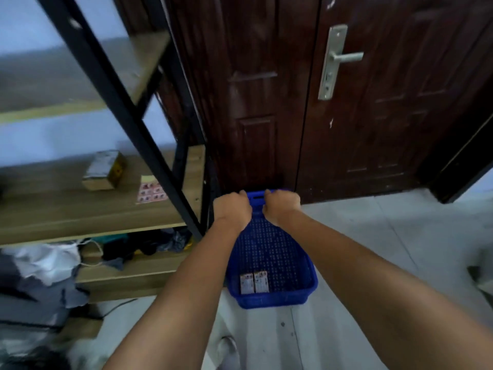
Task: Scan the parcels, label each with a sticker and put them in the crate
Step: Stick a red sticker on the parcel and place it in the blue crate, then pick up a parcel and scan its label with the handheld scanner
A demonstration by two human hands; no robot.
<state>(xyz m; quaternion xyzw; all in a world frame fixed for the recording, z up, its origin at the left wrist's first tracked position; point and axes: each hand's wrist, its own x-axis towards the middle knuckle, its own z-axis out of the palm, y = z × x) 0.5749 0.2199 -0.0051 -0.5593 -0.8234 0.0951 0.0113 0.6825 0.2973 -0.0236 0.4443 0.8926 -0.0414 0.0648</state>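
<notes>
While both hands, left hand [232, 209] and right hand [282, 206], grip its far rim, blue perforated plastic crate [269, 252] on pale floor before dark door, two small labelled parcels [253, 283] inside near end

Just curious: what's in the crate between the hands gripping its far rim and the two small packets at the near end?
Head view: only bare blue mesh of the crate lies between the hands and the packets.

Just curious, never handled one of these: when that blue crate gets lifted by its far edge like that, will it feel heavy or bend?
Probably light: the blue crate has perforated plastic walls and holds only two small parcels. It may flex slightly, since both hands, left hand and right hand, grip one rim. The parcels could slide toward the near wall if it tilts.
</notes>
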